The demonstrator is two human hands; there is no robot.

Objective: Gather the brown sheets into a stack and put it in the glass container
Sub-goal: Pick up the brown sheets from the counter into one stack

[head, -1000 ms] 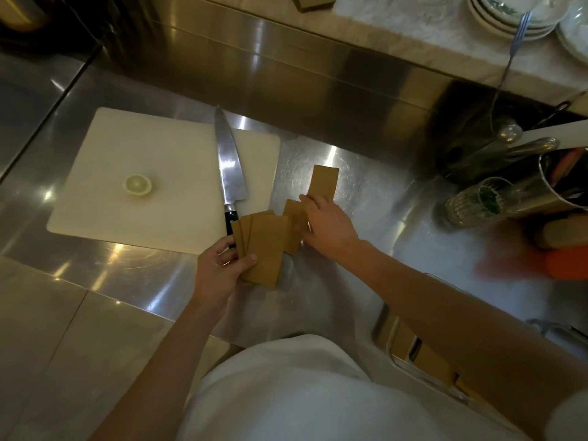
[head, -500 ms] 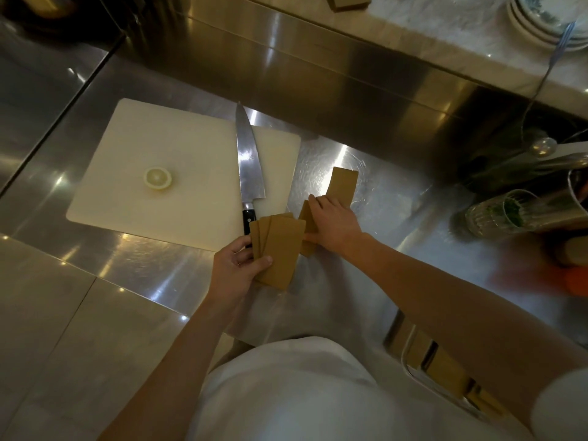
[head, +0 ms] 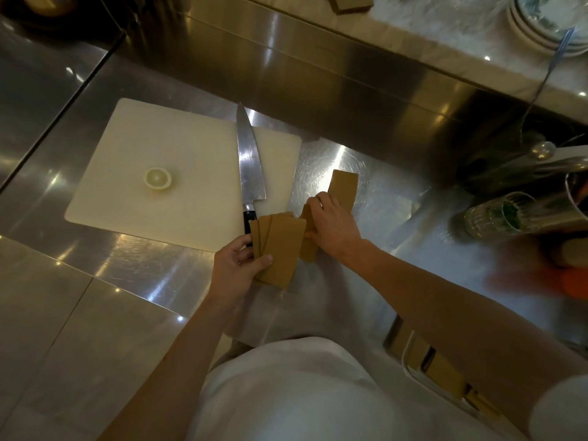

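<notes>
Head view. The left hand [head: 237, 265] is clamped on a fanned bundle of flat, rectangular brown sheets [head: 280, 246], thumb across the front face and fingers behind, the bundle raised over the brushed stainless-steel counter [head: 366, 278] just beside the near right corner of the pale rectangular cutting board [head: 178, 173]. The right hand [head: 332, 224] lies palm-down with fingers together on a loose brown sheet [head: 308, 248] lying flat on the counter; whether it has pinched that sheet or merely presses on it cannot be told, since the fingertips are hidden. A further single brown sheet [head: 344, 186] lies on the steel just beyond the knuckles. A steel chef's knife with a dark handle [head: 249, 168] rests on the board, its handle end close to the left hand's bundle; a round pale citrus slice [head: 157, 179] sits further left. A clear-walled container [head: 445, 374] at the lower right, partly hidden by the right forearm, appears to hold more brown sheets and is probably the glass container.

Handling, as judged: the sheets look thin, light and fairly stiff, keeping flat planes when fanned, and may be brittle. On smooth steel they should slide easily, so each is best drawn to the counter edge or lifted by a corner, then gripped across the short edges with the stack squared
</notes>
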